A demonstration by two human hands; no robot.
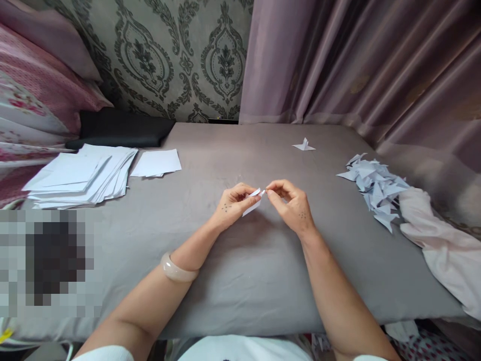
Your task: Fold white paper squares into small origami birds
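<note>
Left hand (232, 204), in the head view, holds a small folded paper (251, 208) between thumb and fingers, out at three o'clock from the palm. The right hand (293, 203) comes at the paper from the other side, thumb and forefinger nearly together at its far tip; whether they grip that tip or only touch it is too small to tell. The paper's long axis slants from about seven o'clock to one o'clock. It lies at nine o'clock from the right hand, with the left hand nearer to its middle.

Both hands are above the grey desk (240, 301). Measured from the paper, a single folded piece (304, 145) stands alone near one o'clock, and a heap of pointed folded papers (379, 185) lies at three o'clock. A thick stack of sheets (86, 175) is well apart at nine o'clock, with a few smaller sheets (158, 163) just beside it, toward ten.
</note>
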